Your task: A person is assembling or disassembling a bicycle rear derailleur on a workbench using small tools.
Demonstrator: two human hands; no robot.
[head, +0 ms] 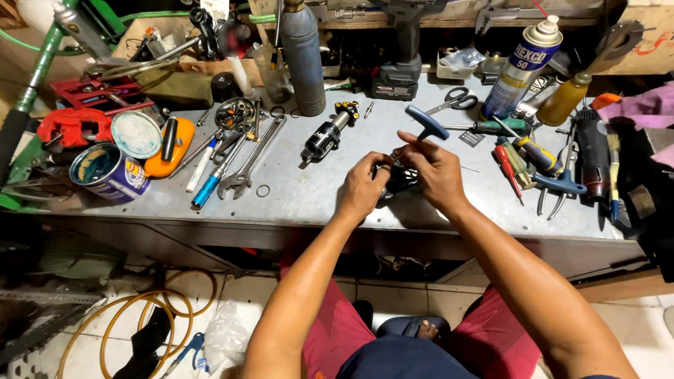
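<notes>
My left hand (363,184) curls its fingers shut around the near side of a small black metal part (397,178) held just above the grey workbench (302,189), while my right hand (434,168) pinches a blue T-handled wrench (426,123) standing tilted over that part.

A shock absorber (328,132) lies on the workbench (309,189), left of both hands. Wrenches (242,165) lie further left; screwdrivers (509,165) lie right.

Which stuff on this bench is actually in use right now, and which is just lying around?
In use: small black part, held by left hand and right hand; blue T-handle wrench.
Lying about: scissors, adjustable wrench, spray can, open tin.
</notes>
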